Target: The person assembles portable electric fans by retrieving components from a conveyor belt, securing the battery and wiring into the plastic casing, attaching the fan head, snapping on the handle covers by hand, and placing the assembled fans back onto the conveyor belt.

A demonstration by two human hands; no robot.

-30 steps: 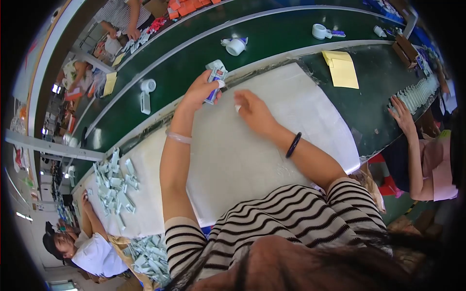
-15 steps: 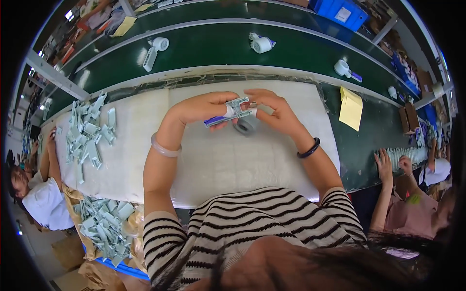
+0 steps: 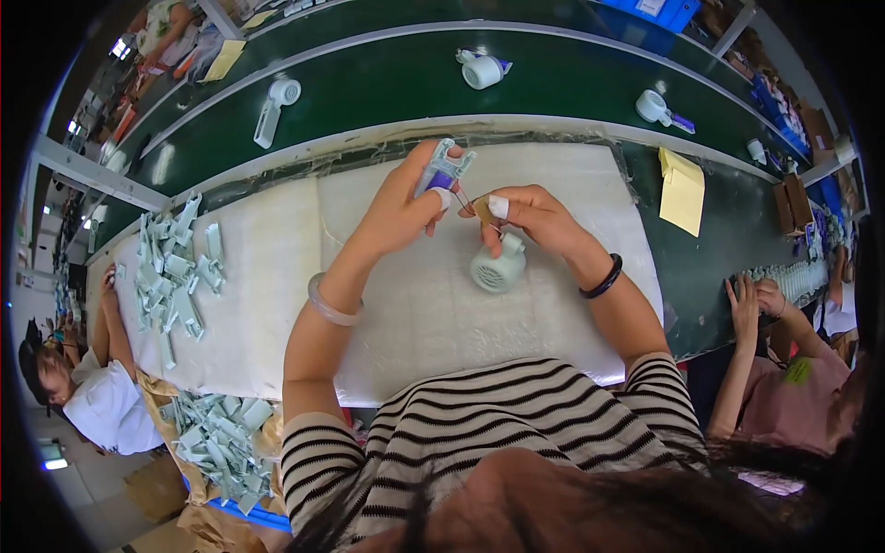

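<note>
My left hand (image 3: 398, 205) is closed around a pale green plastic handle housing (image 3: 450, 157) with a purple part on it. Thin wires (image 3: 464, 197) run from that handle toward my right hand (image 3: 544, 219). Its fingers pinch a small tan piece (image 3: 483, 209) at the wires; its exact kind is unclear. Below these fingers is a round pale green fan head (image 3: 498, 267) with a slotted grille, close over the white mat. One fingertip of the right hand touches or overlaps its top. White wraps cover a finger on each hand.
Pale green handle pieces (image 3: 171, 276) lie heaped on the white mat (image 3: 424, 332), with more in a lined blue bin (image 3: 226, 447). Fans lie on the green conveyor (image 3: 378, 97), one fan (image 3: 481, 70) straight ahead. Yellow paper (image 3: 680, 194) sits at right. Co-workers flank me.
My hands have drawn apart, the left one tilting the handle upward. The fan head, blurred beneath the hands before, now shows below my right fingers. Fans on the conveyor have shifted slightly.
</note>
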